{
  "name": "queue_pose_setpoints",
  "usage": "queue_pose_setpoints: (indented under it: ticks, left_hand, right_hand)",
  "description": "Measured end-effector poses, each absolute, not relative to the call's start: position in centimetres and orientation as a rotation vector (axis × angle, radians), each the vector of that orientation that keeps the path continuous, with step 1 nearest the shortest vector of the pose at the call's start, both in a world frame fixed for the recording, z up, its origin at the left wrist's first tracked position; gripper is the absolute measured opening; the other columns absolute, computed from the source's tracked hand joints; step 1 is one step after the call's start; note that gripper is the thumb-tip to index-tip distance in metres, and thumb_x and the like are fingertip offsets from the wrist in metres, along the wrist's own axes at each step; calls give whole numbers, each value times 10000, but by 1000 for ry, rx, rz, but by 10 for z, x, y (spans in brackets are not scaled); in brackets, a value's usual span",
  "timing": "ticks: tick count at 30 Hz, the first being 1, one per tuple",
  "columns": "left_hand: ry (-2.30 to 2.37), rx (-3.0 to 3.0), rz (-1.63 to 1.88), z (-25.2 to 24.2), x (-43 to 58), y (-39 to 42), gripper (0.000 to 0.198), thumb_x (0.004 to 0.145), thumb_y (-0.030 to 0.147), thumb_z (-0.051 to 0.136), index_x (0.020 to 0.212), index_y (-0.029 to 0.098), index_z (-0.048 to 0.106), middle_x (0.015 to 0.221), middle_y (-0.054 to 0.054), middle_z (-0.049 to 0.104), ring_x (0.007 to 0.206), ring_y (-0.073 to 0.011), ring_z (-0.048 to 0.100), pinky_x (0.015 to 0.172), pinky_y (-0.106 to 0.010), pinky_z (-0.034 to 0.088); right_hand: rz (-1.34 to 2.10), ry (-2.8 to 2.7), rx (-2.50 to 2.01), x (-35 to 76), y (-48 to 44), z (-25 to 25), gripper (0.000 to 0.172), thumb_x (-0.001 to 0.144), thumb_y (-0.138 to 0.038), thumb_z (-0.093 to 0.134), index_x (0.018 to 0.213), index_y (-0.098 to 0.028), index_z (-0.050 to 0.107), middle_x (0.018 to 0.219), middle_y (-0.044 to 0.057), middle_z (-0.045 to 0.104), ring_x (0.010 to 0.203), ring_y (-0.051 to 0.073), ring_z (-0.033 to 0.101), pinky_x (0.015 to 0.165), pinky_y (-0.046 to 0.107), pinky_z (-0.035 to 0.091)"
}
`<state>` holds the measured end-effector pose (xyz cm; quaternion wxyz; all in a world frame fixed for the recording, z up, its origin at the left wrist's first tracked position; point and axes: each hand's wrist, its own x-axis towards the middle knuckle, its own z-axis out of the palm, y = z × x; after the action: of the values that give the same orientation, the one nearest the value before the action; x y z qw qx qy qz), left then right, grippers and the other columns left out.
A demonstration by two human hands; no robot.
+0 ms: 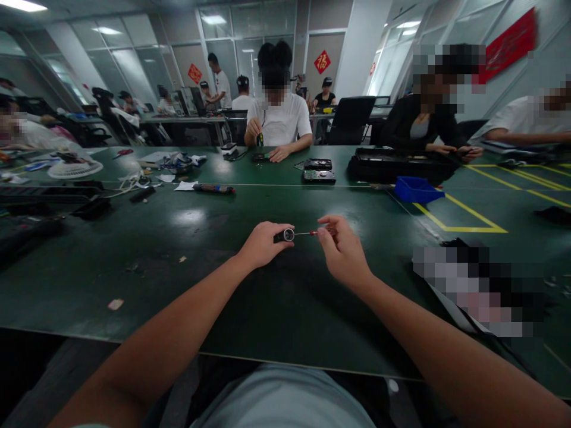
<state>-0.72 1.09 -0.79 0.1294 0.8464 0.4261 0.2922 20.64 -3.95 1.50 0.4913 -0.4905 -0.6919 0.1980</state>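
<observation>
Fingers (282, 226) of the left hand (263, 244) are parted only by the small black, ring-ended part (288, 235) they grip over the desk (267, 315); those of the right hand (344, 252) pinch a red-handled screwdriver (313, 233) directed at it. Work appears unfinished; tip contact and remaining operations cannot be determined. Two drive-like units (319, 176) lie beyond.

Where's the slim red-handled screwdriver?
Head view, just right of centre: the screwdriver is in the right hand, pointing left at the small black, silver-rimmed part in the left hand.
</observation>
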Motion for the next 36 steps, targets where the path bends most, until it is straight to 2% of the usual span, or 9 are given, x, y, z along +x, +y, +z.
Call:
queue_pose_setpoints:
  ticks: [3, 6, 10, 13, 18, 24, 30, 34, 36]
  left_hand:
    - [1271, 2469, 845, -4, -7, 10, 400, 846, 352, 737, 1227, 246, 679, 1171, -51, 726, 1032, -248, 633, 966, -436, 445]
    - [1250, 2476, 888, 2, -7, 8, 396, 852, 345, 733, 1234, 258, 672, 1185, -49, 721, 1048, -244, 628, 995, -449, 427]
    - [1221, 2536, 963, 6, -9, 9, 376, 882, 313, 704, 1254, 300, 654, 1238, -36, 697, 1172, -236, 585, 1136, -516, 277]
    - [1309, 2543, 825, 4, -11, 13, 374, 880, 298, 705, 1250, 307, 655, 1231, -36, 698, 1196, -251, 570, 1150, -566, 222]
    - [1354, 2496, 739, -3, -11, 16, 395, 863, 332, 721, 1248, 279, 653, 1239, -45, 694, 1165, -263, 581, 1114, -553, 292]
    - [1343, 2327, 854, -1, -9, 12, 267, 885, 314, 673, 1127, 202, 653, 1124, -67, 682, 1039, -242, 616, 943, -409, 472]
    - [1362, 2131, 884, 8, -4, 2, 334, 953, 316, 537, 1261, 188, 523, 1105, -82, 654, 972, -220, 621, 870, -378, 495]
    - [1292, 2189, 692, 16, 1, -10, 330, 956, 480, 511, 1097, 196, 602, 913, -44, 664, 791, -199, 619, 717, -339, 488]
    - [1194, 2277, 560, 16, 4, -15, 307, 946, 471, 539, 1064, 203, 635, 952, -46, 680, 832, -204, 631, 731, -333, 483]
  right_hand:
    - [647, -1530, -1135, 207, -33, 12, 238, 930, -414, 545, 965, -193, 625, 813, 56, 687, 731, 198, 648, 687, 353, 504]
    - [801, -1354, -1090, 208, -24, 9, 283, 909, -470, 564, 918, -198, 642, 753, 37, 670, 691, 185, 637, 704, 367, 529]
    - [1097, -1139, -1013, 213, -11, 4, 334, 902, -542, 542, 842, -216, 589, 700, 34, 630, 639, 179, 623, 705, 394, 573]
    - [1087, -1078, -1044, 216, -5, 0, 343, 874, -559, 584, 806, -223, 579, 682, 25, 614, 608, 171, 604, 664, 381, 577]
    - [885, -1193, -1119, 214, -9, -4, 342, 894, -538, 575, 855, -200, 605, 748, 30, 656, 642, 162, 617, 643, 343, 541]
    - [750, -1300, -1144, 213, -19, 3, 308, 950, -500, 522, 918, -207, 610, 772, 23, 665, 679, 164, 627, 658, 332, 521]
    - [718, -1281, -1090, 214, -22, 9, 237, 944, -449, 548, 1004, -224, 592, 823, 15, 665, 703, 155, 631, 681, 332, 532]
    - [686, -1307, -1099, 214, -24, 11, 236, 946, -427, 545, 1046, -221, 602, 845, 26, 673, 745, 168, 641, 710, 355, 544]
    - [665, -1340, -1114, 214, -25, 11, 243, 948, -426, 543, 1046, -215, 612, 840, 30, 676, 753, 175, 644, 720, 369, 543]
